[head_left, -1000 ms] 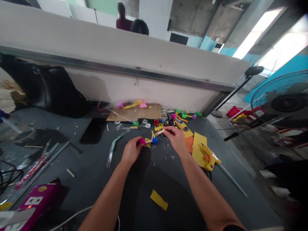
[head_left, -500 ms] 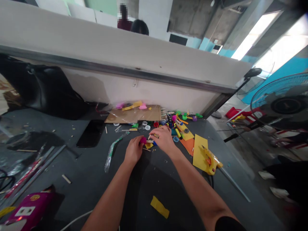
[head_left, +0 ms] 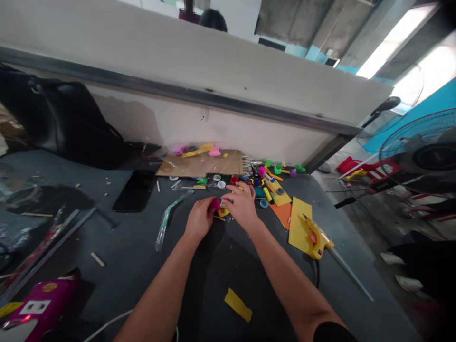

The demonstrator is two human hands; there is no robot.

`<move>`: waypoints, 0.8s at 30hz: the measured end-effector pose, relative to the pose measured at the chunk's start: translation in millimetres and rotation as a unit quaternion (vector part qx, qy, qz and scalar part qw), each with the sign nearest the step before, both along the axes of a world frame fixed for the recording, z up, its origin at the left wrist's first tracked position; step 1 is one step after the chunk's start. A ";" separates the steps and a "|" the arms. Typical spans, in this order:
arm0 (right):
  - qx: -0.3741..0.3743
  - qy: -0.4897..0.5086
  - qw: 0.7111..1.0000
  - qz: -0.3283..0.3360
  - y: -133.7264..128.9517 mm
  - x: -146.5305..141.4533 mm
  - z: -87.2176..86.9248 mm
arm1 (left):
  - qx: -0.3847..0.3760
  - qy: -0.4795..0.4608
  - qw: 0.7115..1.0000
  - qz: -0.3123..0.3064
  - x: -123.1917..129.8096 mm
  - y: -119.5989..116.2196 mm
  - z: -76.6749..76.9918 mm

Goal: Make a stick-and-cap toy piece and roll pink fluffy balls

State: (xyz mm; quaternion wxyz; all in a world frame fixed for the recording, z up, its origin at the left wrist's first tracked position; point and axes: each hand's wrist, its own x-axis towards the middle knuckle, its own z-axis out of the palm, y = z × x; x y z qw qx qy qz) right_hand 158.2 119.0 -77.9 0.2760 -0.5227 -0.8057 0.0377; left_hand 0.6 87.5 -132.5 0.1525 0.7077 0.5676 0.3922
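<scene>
Dark counter (head_left: 270,275) under a white partition (head_left: 178,114), and we're right over the action! Our left hand (head_left: 201,219) is closed around a magenta rounded piece (head_left: 215,204), the fingers wrapped against its side. Our right hand (head_left: 242,206) comes in just beside it, half curled, fingertips reaching over a pale stick (head_left: 224,205); from up here the knuckles hide the contact, so we can't tell if it's gripping anything. Below the hands sits a yellow foam scrap (head_left: 223,212), partly tucked under them.

Moving out, we've got a crowded spill of bottle caps (head_left: 221,184), markers and colored bits toward the counter's back edge, many too small to make out. To the right, a yellow sheet (head_left: 299,223) lies beside an orange sheet (head_left: 283,214), and a yellow glue gun (head_left: 315,239) rests across the yellow sheet's corner. On the left, a clear tube with a green stripe (head_left: 166,222) lies near a black phone (head_left: 134,190), and a cardboard piece (head_left: 199,164) sits against the partition. A yellow strip (head_left: 238,305) lies alone toward the front edge. Down in the front left corner, a magenta package (head_left: 41,304) shows a round yellow sticker and a white label, but we can't read a word of either!
</scene>
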 end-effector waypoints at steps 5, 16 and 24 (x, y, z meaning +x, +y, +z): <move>-0.002 0.009 1.000 -0.008 -0.1 -0.7 -3.9 | 0.000 0.003 1.000 -0.001 -0.6 -0.1 -0.1; -0.013 0.035 0.999 -0.010 -0.5 -1.8 0.8 | -0.008 0.003 1.000 -0.003 -1.5 1.0 -0.6; -0.034 0.304 0.951 -0.045 -25.4 14.7 24.4 | -0.001 0.025 1.000 -0.019 1.6 -4.5 3.5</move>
